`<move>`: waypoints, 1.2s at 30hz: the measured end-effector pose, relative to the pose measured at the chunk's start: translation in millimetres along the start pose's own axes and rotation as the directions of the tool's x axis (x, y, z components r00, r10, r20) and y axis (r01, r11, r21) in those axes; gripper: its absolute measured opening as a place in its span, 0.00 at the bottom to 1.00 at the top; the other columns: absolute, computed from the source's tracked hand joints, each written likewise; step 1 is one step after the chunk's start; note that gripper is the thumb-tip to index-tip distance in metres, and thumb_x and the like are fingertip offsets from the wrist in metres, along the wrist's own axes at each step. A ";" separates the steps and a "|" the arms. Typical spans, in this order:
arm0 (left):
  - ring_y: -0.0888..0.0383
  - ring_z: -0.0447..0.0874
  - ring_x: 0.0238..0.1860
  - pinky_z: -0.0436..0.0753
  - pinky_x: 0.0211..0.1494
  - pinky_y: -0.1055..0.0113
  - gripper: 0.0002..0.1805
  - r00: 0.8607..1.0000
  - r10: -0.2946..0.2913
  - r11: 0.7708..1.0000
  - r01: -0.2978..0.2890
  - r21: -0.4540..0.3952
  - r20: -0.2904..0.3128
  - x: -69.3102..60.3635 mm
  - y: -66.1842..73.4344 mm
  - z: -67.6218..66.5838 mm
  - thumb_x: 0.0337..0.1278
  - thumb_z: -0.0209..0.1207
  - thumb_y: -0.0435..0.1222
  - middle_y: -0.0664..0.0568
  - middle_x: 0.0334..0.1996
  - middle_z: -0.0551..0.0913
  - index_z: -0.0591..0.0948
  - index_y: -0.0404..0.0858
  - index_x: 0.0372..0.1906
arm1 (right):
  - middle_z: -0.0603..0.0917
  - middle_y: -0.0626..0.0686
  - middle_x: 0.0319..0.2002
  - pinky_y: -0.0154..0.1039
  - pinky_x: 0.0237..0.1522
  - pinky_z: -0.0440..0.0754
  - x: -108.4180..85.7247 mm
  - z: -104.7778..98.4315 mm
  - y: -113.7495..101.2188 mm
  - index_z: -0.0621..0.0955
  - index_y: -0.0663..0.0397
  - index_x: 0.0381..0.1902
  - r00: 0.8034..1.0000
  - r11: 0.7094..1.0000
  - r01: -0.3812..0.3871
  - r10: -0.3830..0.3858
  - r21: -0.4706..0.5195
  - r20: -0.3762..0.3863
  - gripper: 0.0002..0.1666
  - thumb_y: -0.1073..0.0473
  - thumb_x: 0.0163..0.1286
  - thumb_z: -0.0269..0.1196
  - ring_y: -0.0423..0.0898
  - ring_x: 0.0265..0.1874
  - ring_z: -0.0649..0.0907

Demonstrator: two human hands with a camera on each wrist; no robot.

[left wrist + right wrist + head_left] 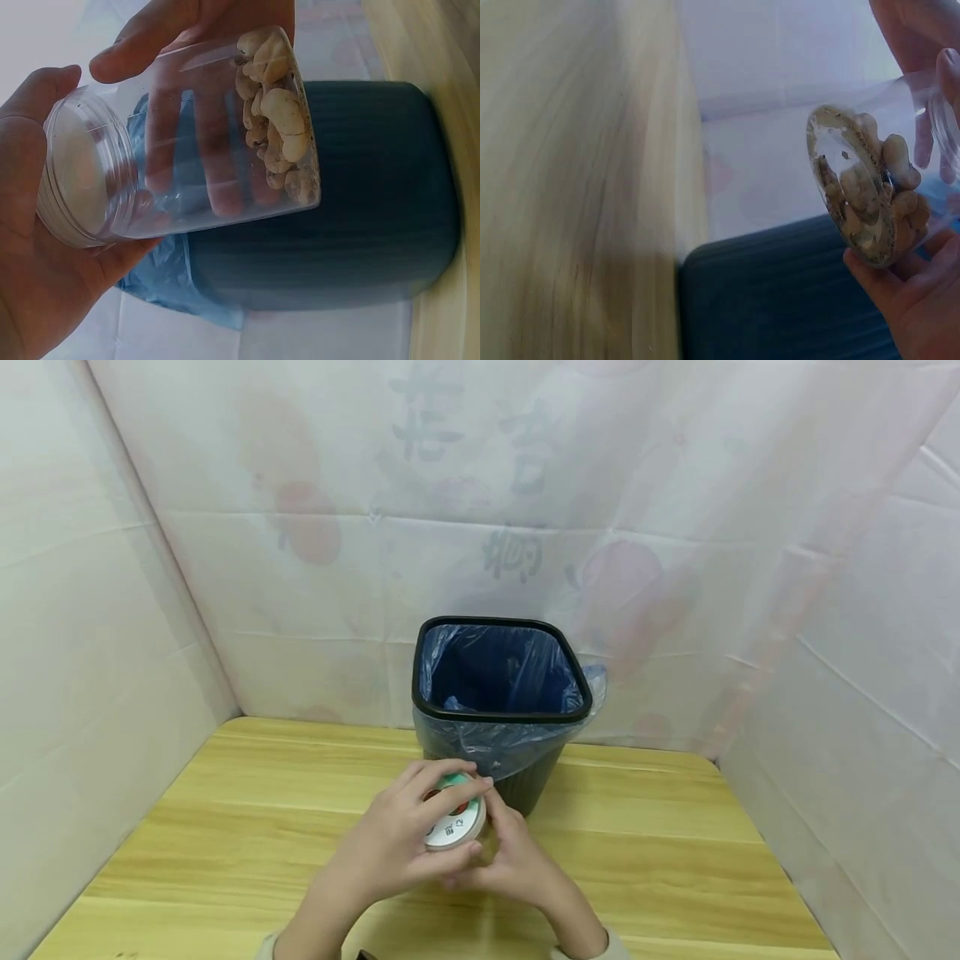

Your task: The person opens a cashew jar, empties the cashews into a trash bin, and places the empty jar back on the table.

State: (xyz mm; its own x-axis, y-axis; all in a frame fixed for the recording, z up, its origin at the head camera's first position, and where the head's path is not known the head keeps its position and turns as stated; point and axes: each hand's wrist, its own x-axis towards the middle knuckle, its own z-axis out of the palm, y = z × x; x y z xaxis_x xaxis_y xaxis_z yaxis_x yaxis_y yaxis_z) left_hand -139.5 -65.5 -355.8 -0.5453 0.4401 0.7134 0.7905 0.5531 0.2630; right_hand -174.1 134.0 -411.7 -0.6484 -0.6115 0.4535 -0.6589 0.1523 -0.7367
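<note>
A clear jar [180, 142] with a white-labelled lid [454, 827] is held above the table in front of the bin. Cashew-like nuts [285, 124] lie at its bottom, with brown crumbs on the base [855, 187]. The left hand [397, 839] grips the lid end from above, fingers across the label. Around the jar's side curl the fingers of the right hand [517, 864], seen through the clear wall in the left wrist view. The lid sits on the jar; how tightly, I cannot tell.
A dark bin [532, 777] lined with a bluish plastic bag [495, 743] stands on the wooden table [660, 860] just beyond the hands. Pale cloth walls [300, 610] enclose the back and both sides. A small dark object [366, 955] shows at the bottom edge.
</note>
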 end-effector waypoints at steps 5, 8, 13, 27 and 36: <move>0.60 0.73 0.60 0.84 0.50 0.62 0.33 1.000 0.006 1.000 -0.006 -0.030 -0.025 2.5 3.5 6.5 0.53 0.70 0.49 0.57 0.63 0.76 0.76 0.58 0.66 | 0.76 0.46 0.66 0.41 0.62 0.78 -2.5 -6.0 1.7 0.56 0.42 0.77 1.000 1.000 0.003 -0.003 0.025 0.024 0.64 0.51 0.49 0.81 0.45 0.57 0.81; 0.60 0.73 0.60 0.84 0.50 0.63 0.32 1.000 -0.003 0.999 0.002 -0.037 -0.021 2.4 4.2 10.1 0.54 0.69 0.50 0.57 0.63 0.76 0.76 0.59 0.67 | 0.76 0.47 0.66 0.41 0.62 0.78 -5.0 -9.5 2.6 0.57 0.43 0.77 1.000 1.000 0.009 -0.010 0.021 0.024 0.64 0.52 0.48 0.82 0.46 0.58 0.81; 0.61 0.73 0.60 0.84 0.49 0.63 0.33 1.000 -0.002 0.999 0.002 -0.043 -0.010 0.2 5.2 11.6 0.54 0.69 0.50 0.57 0.63 0.75 0.75 0.59 0.67 | 0.76 0.46 0.66 0.40 0.62 0.77 -9.4 -11.3 1.4 0.57 0.42 0.77 0.999 1.000 -0.004 0.004 0.018 0.033 0.64 0.53 0.49 0.81 0.45 0.58 0.81; 0.61 0.71 0.62 0.81 0.55 0.61 0.37 0.996 0.083 0.996 -0.081 -0.042 0.039 -1.9 10.8 -2.0 0.49 0.72 0.51 0.60 0.67 0.72 0.75 0.57 0.68 | 0.77 0.48 0.64 0.40 0.57 0.82 -15.4 -25.7 -14.4 0.59 0.48 0.77 0.996 0.998 0.068 -0.068 0.011 0.055 0.62 0.52 0.50 0.81 0.45 0.55 0.82; 0.56 0.75 0.56 0.81 0.54 0.64 0.30 0.977 0.208 0.977 -0.210 -0.037 -0.047 0.2 15.0 -4.9 0.55 0.67 0.51 0.53 0.59 0.78 0.78 0.50 0.65 | 0.75 0.51 0.65 0.41 0.54 0.83 -17.3 -36.8 -22.5 0.59 0.54 0.77 0.980 0.987 0.158 -0.159 0.021 0.123 0.63 0.49 0.50 0.81 0.45 0.54 0.82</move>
State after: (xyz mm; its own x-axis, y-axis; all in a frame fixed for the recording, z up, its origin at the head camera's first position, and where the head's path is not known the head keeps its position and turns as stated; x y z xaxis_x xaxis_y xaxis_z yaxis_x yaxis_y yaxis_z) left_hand -126.4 -60.6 -348.5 -0.3551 0.5121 0.7821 0.8972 0.4217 0.1312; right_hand -162.2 169.8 -384.5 -0.4834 -0.7186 0.4999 -0.7448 0.0376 -0.6662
